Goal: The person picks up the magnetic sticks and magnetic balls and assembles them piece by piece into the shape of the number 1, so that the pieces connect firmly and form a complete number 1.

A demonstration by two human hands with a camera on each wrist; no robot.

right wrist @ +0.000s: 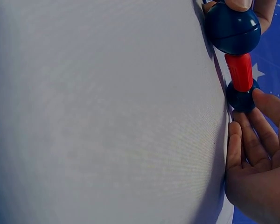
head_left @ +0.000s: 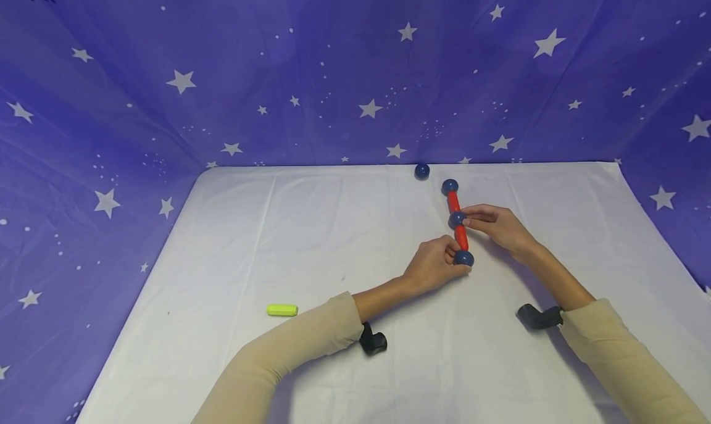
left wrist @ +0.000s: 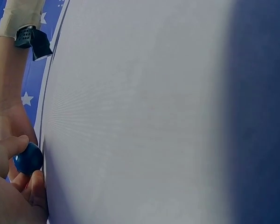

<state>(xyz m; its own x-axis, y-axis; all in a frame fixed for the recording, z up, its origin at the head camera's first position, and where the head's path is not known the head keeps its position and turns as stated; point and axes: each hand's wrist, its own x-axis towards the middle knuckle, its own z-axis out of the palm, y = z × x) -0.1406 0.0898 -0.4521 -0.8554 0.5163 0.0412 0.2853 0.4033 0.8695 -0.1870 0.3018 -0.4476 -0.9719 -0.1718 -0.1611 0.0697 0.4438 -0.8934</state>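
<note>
Chain of three blue balls joined by two red rods [head_left: 461,239], running from near the desk's [head_left: 222,257] far edge towards the near edge, right of centre. Left grip [head_left: 433,265]: narrow, thumb and fingers pinching the near ball [head_left: 463,258] at the chain's near end. Right grip [head_left: 502,229]: also narrow, holding the middle ball [head_left: 457,220] from its right side. Far ball [head_left: 450,186] beyond both, untouched. Loose ball [head_left: 422,171] beside the far edge, left of the chain. Yellow-green rod [head_left: 282,310] well apart, towards the left edge, nearer the left sleeve [head_left: 311,331].
</note>
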